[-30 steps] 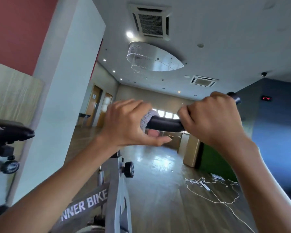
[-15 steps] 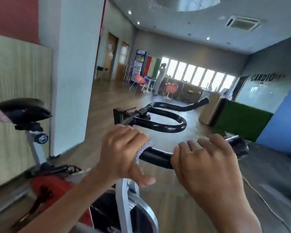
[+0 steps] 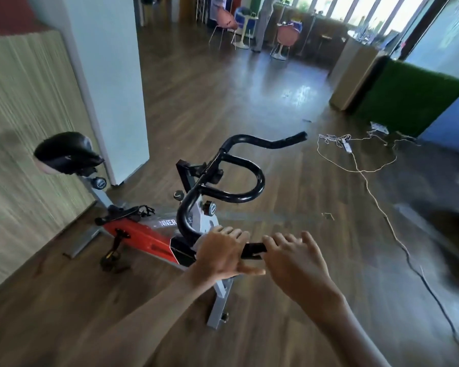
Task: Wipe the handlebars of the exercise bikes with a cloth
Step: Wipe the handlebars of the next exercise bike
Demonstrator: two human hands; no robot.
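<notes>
A red and grey exercise bike [image 3: 143,238] stands on the wooden floor with black looping handlebars [image 3: 239,197]. My left hand [image 3: 220,254] is wrapped around the near end of the handlebar, over a pale cloth [image 3: 200,239] of which only an edge shows beside the knuckles. My right hand [image 3: 294,256] rests on the same bar just to the right, its fingers spread and lifted a little. A short black stretch of bar [image 3: 253,250] shows between the two hands.
The bike's black saddle [image 3: 64,153] is at the left by a wood-panelled wall and a white pillar [image 3: 109,75]. White cables [image 3: 363,165] trail over the floor at the right. A green block [image 3: 406,99] and chairs [image 3: 224,22] stand further back.
The view has tipped down from the ceiling to the floor and bike. My hands stay on the near bar end; my right hand's fingers have loosened from a closed grip.
</notes>
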